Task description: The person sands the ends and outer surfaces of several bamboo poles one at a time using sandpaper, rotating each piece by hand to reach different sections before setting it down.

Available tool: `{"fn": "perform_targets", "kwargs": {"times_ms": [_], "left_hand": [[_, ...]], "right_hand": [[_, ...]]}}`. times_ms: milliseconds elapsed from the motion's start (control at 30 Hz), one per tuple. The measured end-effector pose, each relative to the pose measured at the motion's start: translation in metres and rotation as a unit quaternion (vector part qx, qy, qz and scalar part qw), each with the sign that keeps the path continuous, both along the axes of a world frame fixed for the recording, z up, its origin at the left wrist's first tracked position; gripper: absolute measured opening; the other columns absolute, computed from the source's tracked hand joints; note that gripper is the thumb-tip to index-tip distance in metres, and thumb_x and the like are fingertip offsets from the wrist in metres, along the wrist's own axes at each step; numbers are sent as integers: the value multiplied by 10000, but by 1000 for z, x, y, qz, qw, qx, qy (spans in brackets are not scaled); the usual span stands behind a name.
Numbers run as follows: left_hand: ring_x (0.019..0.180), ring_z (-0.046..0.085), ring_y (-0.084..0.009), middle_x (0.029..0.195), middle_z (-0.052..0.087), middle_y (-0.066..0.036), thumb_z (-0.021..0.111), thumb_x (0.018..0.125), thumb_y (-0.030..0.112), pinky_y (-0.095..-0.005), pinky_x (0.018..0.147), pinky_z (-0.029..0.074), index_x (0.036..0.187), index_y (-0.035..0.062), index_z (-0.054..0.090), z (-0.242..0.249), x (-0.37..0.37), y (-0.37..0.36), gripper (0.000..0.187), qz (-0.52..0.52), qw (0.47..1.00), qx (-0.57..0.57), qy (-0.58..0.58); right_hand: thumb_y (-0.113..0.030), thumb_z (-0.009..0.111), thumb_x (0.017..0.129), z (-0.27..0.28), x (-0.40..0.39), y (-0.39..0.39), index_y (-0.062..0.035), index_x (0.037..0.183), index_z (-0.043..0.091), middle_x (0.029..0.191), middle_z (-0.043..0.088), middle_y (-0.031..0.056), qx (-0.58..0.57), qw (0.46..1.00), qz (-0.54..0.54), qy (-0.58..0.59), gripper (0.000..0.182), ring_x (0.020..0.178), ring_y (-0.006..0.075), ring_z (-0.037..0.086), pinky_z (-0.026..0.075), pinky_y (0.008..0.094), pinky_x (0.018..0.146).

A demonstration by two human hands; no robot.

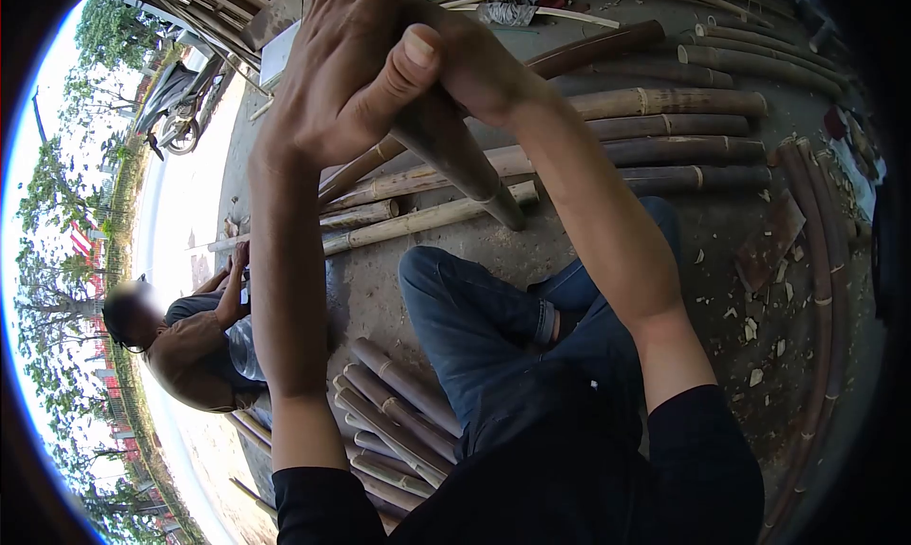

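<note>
My left hand (346, 85) is raised at the top of the view, back toward me. Its thumb stands out to the side and its fingers stretch upward, partly cut off by the frame edge. Against it, at the upper end of a dark bamboo pole (460, 161), is my right hand (470, 61). The right fingers are hidden behind the left hand, so their grip does not show. The pole slants down away from my hands, and its lower end meets the concrete floor in front of my bent legs.
Bamboo poles (683, 151) lie in rows ahead and to the right. More cut lengths (394, 407) are piled beside my left leg. A seated person (204, 346) works at the left. Chips and a brown board (771, 241) lie at right; a motorbike (182, 109) stands outside.
</note>
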State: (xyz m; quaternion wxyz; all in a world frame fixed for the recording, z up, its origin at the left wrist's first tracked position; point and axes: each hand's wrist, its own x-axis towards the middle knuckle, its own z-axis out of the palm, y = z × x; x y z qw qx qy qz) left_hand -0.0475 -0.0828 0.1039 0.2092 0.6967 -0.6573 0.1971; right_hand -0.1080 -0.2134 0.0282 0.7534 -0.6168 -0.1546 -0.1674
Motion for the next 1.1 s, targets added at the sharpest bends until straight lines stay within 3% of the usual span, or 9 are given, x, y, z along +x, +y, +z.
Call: {"fn": "perform_targets", "kwargs": {"times_ms": [133,200,300,367,600,700,800,933,1100], "left_hand": [[1478,348,-458,1582,395,-271,296,1033,705,-473,1212,273,1558,-6,402,0,19,-7,890,8,998,-8,-54],[1472,344,-471,1585,396,-265,305,1039,686,-486,1211,270,1549,17,431,0,21,-3,850,1,999,1,-42],[1465,353,-467,1584,403,-259,282,1036,698,-494,1207,272,1543,50,452,-3,20,6,840,59,998,8,-14],[1456,371,-457,1584,410,-253,268,1048,679,-494,1206,276,1520,55,478,-2,19,3,810,48,999,13,-2],[1444,410,-447,1511,487,-264,297,1051,671,-471,1191,307,1508,17,487,-1,14,-11,820,19,1000,0,8],[1436,418,-462,1521,475,-284,350,1016,715,-500,1162,351,1527,42,482,0,15,-6,855,49,997,45,25],[1476,343,-468,1570,374,-317,223,867,930,-602,1191,270,1590,31,358,21,-23,-8,1161,-17,995,80,62],[1415,404,-507,1524,394,-352,361,882,869,-624,1121,364,1535,-7,437,24,-29,-18,1095,17,993,112,31],[1409,406,-509,1510,410,-351,330,876,899,-639,1136,347,1526,-7,449,25,-27,-28,1122,-11,992,123,-18]], "right_hand": [[-329,341,1074,9,-1,0,28,1308,608,1201,691,174,-127,990,-66,-15,504,1094,204,652,493,350,978],[-333,326,1081,-65,24,13,29,1280,614,1207,686,181,46,997,-24,51,504,1109,195,640,472,342,1002],[-357,290,1090,-223,36,14,-3,1249,648,1134,722,131,42,986,64,150,528,1030,166,677,502,324,982],[-358,317,1084,-256,25,12,0,1276,641,1147,721,144,111,974,66,184,520,1027,183,683,509,322,972],[-345,393,1071,-32,30,-10,8,1206,641,1086,711,133,133,984,75,94,452,910,182,678,557,318,831],[-349,429,1070,-22,23,-25,-2,1221,623,1034,719,142,109,964,239,44,426,868,186,704,584,334,773],[-372,521,1029,-149,51,-12,21,1162,626,945,726,186,150,933,280,171,427,809,258,731,601,392,729],[-429,586,987,-188,47,-20,53,1045,654,880,719,203,66,918,354,167,490,768,313,723,594,414,687],[-295,623,967,-49,45,-39,70,936,687,884,713,218,98,905,409,62,372,790,302,721,591,410,694]]}}
